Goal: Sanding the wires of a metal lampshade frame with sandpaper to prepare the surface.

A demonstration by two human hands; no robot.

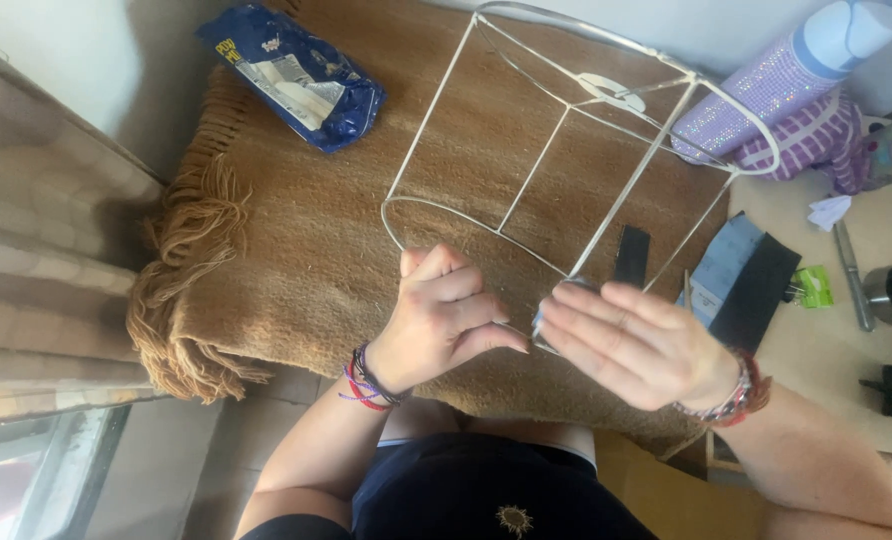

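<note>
Lampshade frame [576,150] lying on fringed brown rug [296,250] | left hand [444,315] curling loosely, gripping nothing visible | right hand [636,340] pinching small grey strip [551,310] at lower ring | risk: strip slipping, light frame rolling.

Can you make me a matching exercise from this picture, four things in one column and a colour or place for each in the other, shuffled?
Things:
1. wire lampshade frame
2. snack bag
3. fringed blanket
4. glittery roll

Descriptions:
A. blue, lying at the blanket's far left corner
B. tan, spread under the frame
C. white, at the fingers of both the left hand and right hand
D. purple, at the upper right beside the frame

Pairs: 1-C, 2-A, 3-B, 4-D
</note>
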